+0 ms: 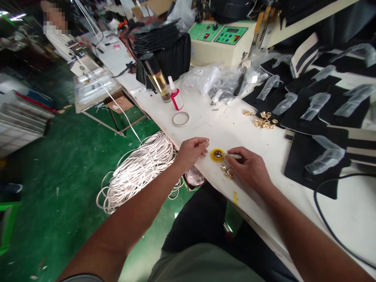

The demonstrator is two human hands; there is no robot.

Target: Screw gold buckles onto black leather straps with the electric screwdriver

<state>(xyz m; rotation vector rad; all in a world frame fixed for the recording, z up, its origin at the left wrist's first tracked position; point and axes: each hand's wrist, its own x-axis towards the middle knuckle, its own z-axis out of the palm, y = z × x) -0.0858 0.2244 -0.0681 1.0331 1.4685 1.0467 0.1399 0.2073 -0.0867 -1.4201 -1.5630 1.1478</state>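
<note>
Left grip (pixel 190 150): closed, fingertips pinching a small metal piece (pixel 207 140), above the bench (pixel 202 121) near its edge.
Right grip (pixel 246 163): closed on a thin pale tool (pixel 234 156), tip at the yellow dish.
Yellow dish (pixel 213 156): on bench between both grips, small dark metallic bits inside, too small to identify.
Near gold pieces (pixel 227 172): small group, just beside the right grip, on the near side of the dish.
Far gold pieces (pixel 264 123): loose pile beyond the right grip, near the black panels.
Black panels (pixel 315 143): overlapping, right of the right grip, clear plastic wrap (pixel 326 156) on them.
Metal ring (pixel 173 118): lying flat beyond the left grip.
Red bottle (pixel 177 99): upright beyond the left grip, past the ring, white nozzle up.
Clear bottle (pixel 160 84): beside the red one, yellowish liquid, black cap.
Control box (pixel 219 49): well beyond both grips, green panels; black stack (pixel 164 53) to its left.
White cord (pixel 141 172): coiled heap on green floor (pixel 70 168), left of the left grip.
</note>
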